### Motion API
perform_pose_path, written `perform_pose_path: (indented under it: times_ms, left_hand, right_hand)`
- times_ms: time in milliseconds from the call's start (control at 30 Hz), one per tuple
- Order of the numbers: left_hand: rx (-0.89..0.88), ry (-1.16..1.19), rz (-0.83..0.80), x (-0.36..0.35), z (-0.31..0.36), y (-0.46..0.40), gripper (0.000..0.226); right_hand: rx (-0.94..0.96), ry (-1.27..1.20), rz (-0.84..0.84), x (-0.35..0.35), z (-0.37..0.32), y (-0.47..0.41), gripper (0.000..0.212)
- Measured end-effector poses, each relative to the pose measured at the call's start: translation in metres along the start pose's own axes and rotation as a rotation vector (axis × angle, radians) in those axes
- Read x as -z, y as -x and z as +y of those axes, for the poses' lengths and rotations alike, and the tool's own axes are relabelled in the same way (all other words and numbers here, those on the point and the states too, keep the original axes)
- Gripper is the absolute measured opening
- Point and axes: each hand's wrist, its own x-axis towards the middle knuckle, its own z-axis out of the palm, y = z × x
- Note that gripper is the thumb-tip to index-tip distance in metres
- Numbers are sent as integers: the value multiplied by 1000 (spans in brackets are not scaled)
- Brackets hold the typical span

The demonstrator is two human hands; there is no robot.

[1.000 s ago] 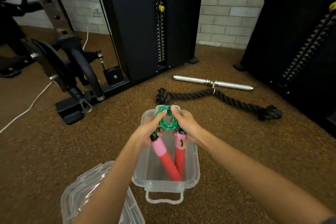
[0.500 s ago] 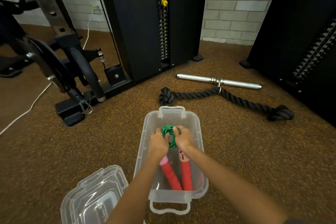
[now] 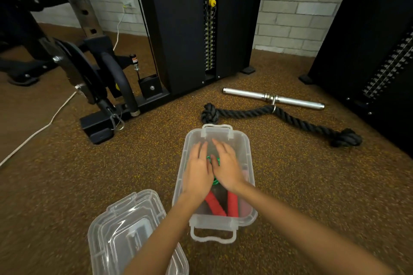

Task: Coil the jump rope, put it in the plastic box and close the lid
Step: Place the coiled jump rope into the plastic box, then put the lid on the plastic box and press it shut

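Note:
The clear plastic box (image 3: 249, 158) stands open on the floor in front of me. Inside it lies the jump rope: its two red handles (image 3: 232, 204) point toward me, and a bit of the coiled green cord (image 3: 212, 159) shows between my hands. My left hand (image 3: 197, 173) and my right hand (image 3: 226, 167) lie flat, fingers straight, side by side over the coil inside the box, covering most of it. The clear lid (image 3: 125, 230) lies on the floor to the box's near left, partly under my left forearm.
A black thick rope attachment (image 3: 290, 118) and a chrome bar (image 3: 272, 98) lie on the floor just beyond the box. Black weight-stack machines (image 3: 190, 29) stand behind and at right. A machine base (image 3: 100, 127) and a white cable (image 3: 40, 128) are at left.
The hands lowered the coiled rope from above the box down into it. The fingers, curled round the coil before, now lie straight and flat over it.

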Motion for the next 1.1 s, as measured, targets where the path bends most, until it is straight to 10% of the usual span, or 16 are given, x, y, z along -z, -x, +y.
perform_pose_path:
  times_ms: [600, 1100]
  left_hand:
    - [225, -167, 174, 123, -81, 107, 46]
    - [972, -255, -237, 95, -178, 225, 67]
  right_hand:
    - [164, -252, -103, -31, -118, 109, 58]
    - [-95, 85, -607, -125, -48, 173, 75]
